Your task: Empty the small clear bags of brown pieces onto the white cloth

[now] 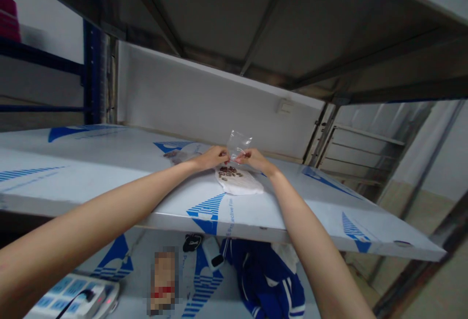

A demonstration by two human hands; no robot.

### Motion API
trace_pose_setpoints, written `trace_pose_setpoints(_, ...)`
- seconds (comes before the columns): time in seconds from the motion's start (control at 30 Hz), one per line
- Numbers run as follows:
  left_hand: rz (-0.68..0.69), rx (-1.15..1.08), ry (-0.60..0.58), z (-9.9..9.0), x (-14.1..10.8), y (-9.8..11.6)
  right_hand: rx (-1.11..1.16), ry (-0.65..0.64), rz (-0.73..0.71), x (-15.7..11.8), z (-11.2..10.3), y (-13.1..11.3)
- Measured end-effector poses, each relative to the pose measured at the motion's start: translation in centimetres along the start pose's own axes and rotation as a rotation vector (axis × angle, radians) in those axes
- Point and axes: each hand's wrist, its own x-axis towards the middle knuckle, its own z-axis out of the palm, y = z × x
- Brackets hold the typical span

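Note:
Between my hands a small clear plastic bag (239, 140) stands up above the shelf. My left hand (214, 157) pinches its lower left side, and my right hand (255, 159) pinches the lower right. Just below the fingers lies a white cloth (243, 185) with several small brown pieces (230, 171) on it, too small to name. To the left of my left hand rests another clear bag (179, 156) with something brown at its end, partly hidden by my forearm.
The shelf board (120, 163) wears film with blue prints. Close overhead runs a metal shelf (219, 16). On the level below are a blue and white garment (270, 275), a white device (212, 253), a black item (192, 242) and a power strip (78, 294).

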Motion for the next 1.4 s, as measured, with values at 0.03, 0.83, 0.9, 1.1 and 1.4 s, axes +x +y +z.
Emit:
trace_pose_setpoints(0.03,0.019,-0.029,0.008,0.0,0.0,-0.2,-0.015,-0.018,0.005,-0.1,0.0,-0.2)
trace_pose_setpoints(0.83,0.16,-0.513,0.014,1.0,0.9,-0.6,-0.114,-0.138,-0.086,-1.0,-0.7,-1.9)
trace_pose_setpoints(0.9,0.142,-0.532,-0.018,0.9,0.7,-0.9,-0.112,-0.153,-0.07,-1.1,-0.7,-1.7)
trace_pose_setpoints(1.1,0.015,-0.553,-0.084,0.8,0.7,-1.6,-0.082,-0.162,-0.006,-0.8,-1.4,0.2)
trace_pose_setpoints(1.4,-0.018,-0.428,-0.011,-0.1,0.4,-0.2,-0.032,-0.069,-0.018,-1.3,-1.1,-0.6)
